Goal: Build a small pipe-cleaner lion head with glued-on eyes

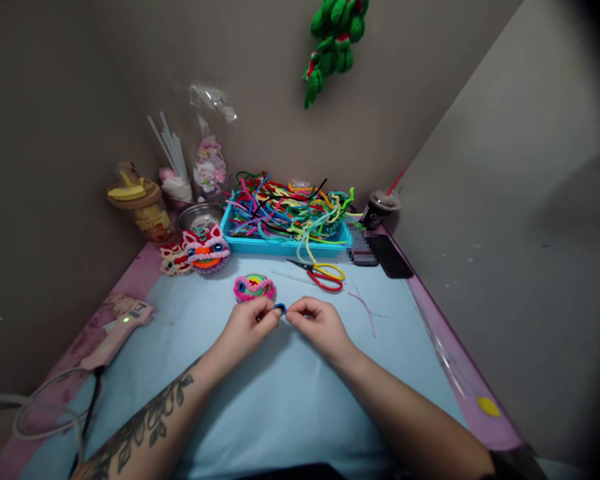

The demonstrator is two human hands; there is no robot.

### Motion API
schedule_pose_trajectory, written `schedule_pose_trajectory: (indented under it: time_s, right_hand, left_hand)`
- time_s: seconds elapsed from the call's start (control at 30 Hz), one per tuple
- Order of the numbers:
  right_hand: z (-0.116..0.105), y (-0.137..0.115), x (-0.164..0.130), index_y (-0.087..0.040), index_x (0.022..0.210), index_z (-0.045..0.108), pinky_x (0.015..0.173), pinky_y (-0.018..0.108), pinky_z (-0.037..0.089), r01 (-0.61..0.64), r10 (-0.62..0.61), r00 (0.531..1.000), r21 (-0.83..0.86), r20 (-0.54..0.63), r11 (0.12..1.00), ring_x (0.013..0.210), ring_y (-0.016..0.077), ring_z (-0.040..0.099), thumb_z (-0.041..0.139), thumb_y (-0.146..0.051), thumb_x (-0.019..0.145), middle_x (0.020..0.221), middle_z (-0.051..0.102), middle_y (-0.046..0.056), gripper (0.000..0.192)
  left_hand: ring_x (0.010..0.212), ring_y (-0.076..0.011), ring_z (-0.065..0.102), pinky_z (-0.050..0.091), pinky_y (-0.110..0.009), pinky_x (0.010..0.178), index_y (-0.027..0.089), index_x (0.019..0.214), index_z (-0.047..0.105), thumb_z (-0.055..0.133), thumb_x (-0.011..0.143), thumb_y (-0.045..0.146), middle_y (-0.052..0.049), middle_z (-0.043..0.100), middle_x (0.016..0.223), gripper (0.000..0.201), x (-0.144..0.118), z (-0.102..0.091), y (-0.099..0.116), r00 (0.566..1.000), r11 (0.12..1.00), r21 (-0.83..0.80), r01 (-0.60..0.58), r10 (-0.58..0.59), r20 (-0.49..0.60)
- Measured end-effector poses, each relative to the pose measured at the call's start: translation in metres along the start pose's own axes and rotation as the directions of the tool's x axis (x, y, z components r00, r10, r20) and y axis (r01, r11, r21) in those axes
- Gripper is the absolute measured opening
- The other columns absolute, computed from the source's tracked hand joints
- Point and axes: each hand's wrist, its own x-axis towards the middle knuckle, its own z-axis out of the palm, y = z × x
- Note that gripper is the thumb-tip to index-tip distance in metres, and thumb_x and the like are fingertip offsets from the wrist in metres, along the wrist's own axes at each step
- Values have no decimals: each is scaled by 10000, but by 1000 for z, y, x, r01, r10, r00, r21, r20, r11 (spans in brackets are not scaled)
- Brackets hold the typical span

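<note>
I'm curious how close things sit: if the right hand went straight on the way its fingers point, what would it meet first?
Probably the small blue piece pinched by the left hand, then that hand itself. The right hand may already be touching the piece; depth is unclear.

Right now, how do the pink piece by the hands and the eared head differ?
The pink piece shows one blue eye; the eared head shows two eyes. The pink piece shows no ears; the eared head has red-and-pink ones. Both include pink and blue.
</note>
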Motion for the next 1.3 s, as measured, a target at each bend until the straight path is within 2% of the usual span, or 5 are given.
schedule_pose_trajectory:
  time_s: [0.47,0.63,0.77,1.0,1.3]
  right_hand:
    - [4,5,1,-160,613,615,563,240,421,-4,5,999,23,-41,1000,572,119,504,666,-285,686,589,581,-6,153]
    - [2,5,2,-158,606,591,588,238,403,93,-93,995,-8,-22,996,614,119,493,641,-266,709,627,552,-4,158]
    - [-2,6,5,-162,636,572,528,217,376,21,-20,1000,63,-11,998,543,96,442,639,-298,709,572,510,-32,169]
    - [-5,8,9,-160,636,577,426,192,264,-109,97,993,200,69,974,436,60,323,656,-320,678,490,436,-66,183]
    - [-4,5,6,-146,637,596,506,206,329,-109,91,988,138,127,984,500,73,411,648,-272,677,555,525,-41,143]
  left_hand:
    - [541,-97,353,265,-215,512,173,599,455,488,803,340,52,377,548,266,0,1,1,999,997,68,-43,42,26]
    - [511,-98,388,291,-214,496,166,647,499,486,808,402,53,422,530,286,1,1,2,993,997,-64,44,-36,112]
    - [482,-89,393,300,-208,477,157,747,552,502,797,508,51,463,541,358,3,-4,6,981,973,-203,107,-70,182]
    - [507,-82,390,309,-208,498,149,717,554,576,748,500,44,472,584,353,6,-8,5,996,967,-244,80,-69,54]
    - [588,-111,436,343,-224,570,145,654,556,551,759,383,23,499,598,260,5,-4,0,996,986,-159,56,-44,81]
